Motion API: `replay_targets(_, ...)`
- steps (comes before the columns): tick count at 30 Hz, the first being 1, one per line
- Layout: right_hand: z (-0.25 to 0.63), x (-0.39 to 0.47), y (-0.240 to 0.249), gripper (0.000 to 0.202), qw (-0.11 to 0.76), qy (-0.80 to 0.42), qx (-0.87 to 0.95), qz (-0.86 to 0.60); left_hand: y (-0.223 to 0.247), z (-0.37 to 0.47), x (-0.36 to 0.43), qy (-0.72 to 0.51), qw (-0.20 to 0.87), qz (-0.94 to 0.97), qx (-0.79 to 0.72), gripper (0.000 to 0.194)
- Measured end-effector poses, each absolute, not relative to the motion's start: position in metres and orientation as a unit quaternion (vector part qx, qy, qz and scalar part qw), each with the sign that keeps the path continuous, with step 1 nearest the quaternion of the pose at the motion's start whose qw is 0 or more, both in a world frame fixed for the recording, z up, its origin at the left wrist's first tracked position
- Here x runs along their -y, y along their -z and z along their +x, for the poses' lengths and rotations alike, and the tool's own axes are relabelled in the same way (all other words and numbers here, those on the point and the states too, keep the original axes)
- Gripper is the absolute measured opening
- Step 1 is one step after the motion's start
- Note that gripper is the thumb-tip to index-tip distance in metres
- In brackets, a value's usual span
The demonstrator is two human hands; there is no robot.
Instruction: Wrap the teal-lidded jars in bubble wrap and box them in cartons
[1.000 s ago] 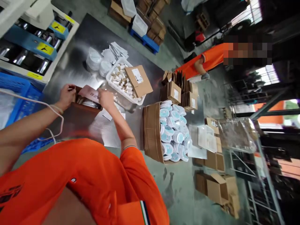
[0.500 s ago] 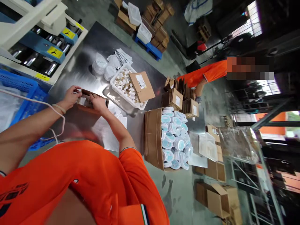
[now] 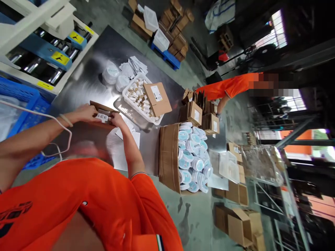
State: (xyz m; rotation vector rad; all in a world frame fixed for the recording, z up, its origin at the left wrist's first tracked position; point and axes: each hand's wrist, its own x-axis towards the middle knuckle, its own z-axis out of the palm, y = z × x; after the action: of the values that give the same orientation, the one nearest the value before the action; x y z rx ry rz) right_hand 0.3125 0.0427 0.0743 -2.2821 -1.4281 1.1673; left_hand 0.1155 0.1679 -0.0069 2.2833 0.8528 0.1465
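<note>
Both my hands are at a small open cardboard box [image 3: 101,124] on the metal table [image 3: 78,134]. At its left end my left hand [image 3: 87,113] has its fingers curled over the box's edge. My right hand [image 3: 116,119] reaches into the other end, its fingers bent. Between them a white labelled packet [image 3: 102,117] lies in the box, touching or close to the fingertips of both hands. Beyond the box stands a white tray [image 3: 156,121] of small white and gold pieces, with a flat cardboard box [image 3: 157,98] resting across its end.
White papers [image 3: 135,139] lie right of my hands. Wrapped round items [image 3: 110,72] sit farther back. A large carton [image 3: 169,157] of round tubs stands at the right, near stacked flat boxes [image 3: 195,113] and a person in orange [image 3: 225,87]. A cable [image 3: 59,120] hangs over my left forearm.
My left hand has moved right along the box, and my right hand has shifted slightly right and down. The white packet's printed label now shows between them.
</note>
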Motion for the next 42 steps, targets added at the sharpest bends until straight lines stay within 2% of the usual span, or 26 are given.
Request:
replay_targets(2, 0.318, -0.050, -0.088, 0.011, 0.037, -0.391, 0.525, -0.755, 0.003, 0.112, -0.164, -0.040, 0.310, 0.895, -0.319, 0.063)
replay_targets(4, 0.322, -0.055, -0.104, 0.021, -0.024, -0.326, 0.554, -0.766, 0.004, 0.111, -0.153, -0.077, 0.281, 0.895, -0.339, 0.059)
replay_targets(6, 0.321, -0.057, -0.114, 0.032, -0.036, -0.221, 0.574, -0.787, 0.008, 0.112, -0.137, -0.134, 0.269, 0.883, -0.361, 0.051)
replay_targets(8, 0.315, -0.051, -0.113, 0.053, -0.023, -0.157, 0.602, -0.783, 0.012, 0.114, -0.125, -0.167, 0.266, 0.873, -0.374, 0.043)
replay_targets(11, 0.299, -0.025, -0.094, 0.098, -0.055, -0.191, 0.632, -0.749, 0.013, 0.115, -0.122, -0.172, 0.278, 0.869, -0.372, 0.042)
replay_targets(14, 0.288, 0.003, -0.070, 0.114, -0.081, -0.216, 0.626, -0.745, 0.004, 0.114, -0.130, -0.119, 0.287, 0.888, -0.340, 0.055)
replay_targets(18, 0.287, 0.016, -0.055, 0.110, -0.082, -0.204, 0.623, -0.751, -0.007, 0.106, -0.130, -0.020, 0.261, 0.916, -0.304, 0.088)
replay_targets(21, 0.291, 0.014, -0.051, 0.107, -0.071, -0.195, 0.637, -0.743, -0.007, 0.098, -0.120, -0.007, 0.233, 0.931, -0.280, 0.098)
replay_targets(25, 0.299, 0.003, -0.045, 0.105, -0.062, -0.179, 0.648, -0.738, -0.005, 0.099, -0.128, 0.012, 0.221, 0.941, -0.256, 0.099)
replay_targets(29, 0.302, -0.034, -0.039, 0.094, -0.063, -0.156, 0.645, -0.746, -0.006, 0.106, -0.175, -0.022, 0.243, 0.932, -0.268, 0.094)
replay_targets(32, 0.297, -0.081, -0.036, 0.092, -0.042, -0.134, 0.607, -0.783, -0.003, 0.096, -0.211, -0.067, 0.220, 0.911, -0.343, 0.099)
replay_targets(34, 0.289, -0.120, -0.035, 0.091, -0.014, -0.120, 0.564, -0.817, 0.009, 0.080, -0.223, -0.098, 0.197, 0.870, -0.441, 0.105)
replay_targets(36, 0.280, -0.163, -0.033, 0.091, 0.017, -0.112, 0.525, -0.844, 0.029, 0.061, -0.223, -0.093, 0.196, 0.830, -0.513, 0.102)
replay_targets(39, 0.267, -0.231, -0.031, 0.093, 0.056, -0.115, 0.488, -0.864, 0.063, 0.039, -0.212, -0.022, 0.212, 0.825, -0.523, 0.094)
replay_targets(42, 0.258, -0.296, -0.031, 0.093, 0.094, -0.123, 0.477, -0.865, 0.088, 0.030, -0.203, 0.007, 0.204, 0.832, -0.516, 0.097)
